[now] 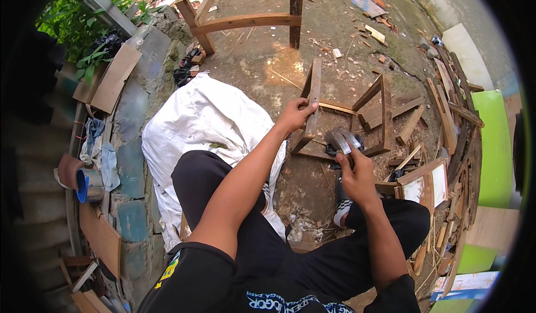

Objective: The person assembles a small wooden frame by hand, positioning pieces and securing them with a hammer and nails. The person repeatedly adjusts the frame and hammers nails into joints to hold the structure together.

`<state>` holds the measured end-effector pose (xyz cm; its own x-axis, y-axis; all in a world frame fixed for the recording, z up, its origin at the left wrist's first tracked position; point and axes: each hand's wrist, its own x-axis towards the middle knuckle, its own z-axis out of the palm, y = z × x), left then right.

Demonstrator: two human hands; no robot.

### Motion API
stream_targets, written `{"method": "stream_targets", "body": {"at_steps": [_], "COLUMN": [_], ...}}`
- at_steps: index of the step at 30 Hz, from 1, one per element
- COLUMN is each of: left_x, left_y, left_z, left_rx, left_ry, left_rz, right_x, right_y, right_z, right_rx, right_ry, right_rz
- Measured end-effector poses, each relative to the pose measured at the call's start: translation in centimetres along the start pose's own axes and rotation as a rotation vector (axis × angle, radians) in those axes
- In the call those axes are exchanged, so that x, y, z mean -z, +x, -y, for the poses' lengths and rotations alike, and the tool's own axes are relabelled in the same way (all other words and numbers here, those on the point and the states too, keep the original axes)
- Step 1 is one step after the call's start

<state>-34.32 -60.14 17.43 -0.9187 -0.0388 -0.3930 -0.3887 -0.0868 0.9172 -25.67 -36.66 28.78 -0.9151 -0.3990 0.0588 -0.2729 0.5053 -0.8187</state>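
A small wooden frame (387, 112) of dark battens stands on the ground in front of my knees. My left hand (296, 116) is closed around the upright batten (313, 89) on its left side, thumb and fingertips on the wood. In my right hand (357, 180) is a claw hammer (341, 140), gripped close under its metal head. The curved claw points up and away from me, apart from the frame's battens. Most of its handle is hidden by my fingers.
A white sack (204, 115) lies by my left leg. Farther off stands a larger wooden frame (245, 22). Scrap wood (455, 128) is piled along the right, beside a green panel (488, 151). Left is a broken low wall (132, 173) with a tin can (92, 185).
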Motion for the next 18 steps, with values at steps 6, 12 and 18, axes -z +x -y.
{"method": "stream_targets", "body": {"at_steps": [6,12,18], "left_x": [-0.1,0.8,-0.4], "left_y": [0.1,0.7,0.6], "left_z": [0.0,1.2,1.0], "left_rx": [-0.003,-0.050,-0.076], "left_ry": [-0.013,0.001,-0.037], "left_rz": [0.024,0.033,0.012], "right_x": [-0.8,-1.4,-3.7], "right_y": [1.6,2.1,2.4], "right_z": [0.9,2.4,-0.5], "right_rx": [-0.047,0.105,-0.041], "right_ry": [0.035,0.106,0.006], "right_rz": [0.054,-0.098,-0.012]}}
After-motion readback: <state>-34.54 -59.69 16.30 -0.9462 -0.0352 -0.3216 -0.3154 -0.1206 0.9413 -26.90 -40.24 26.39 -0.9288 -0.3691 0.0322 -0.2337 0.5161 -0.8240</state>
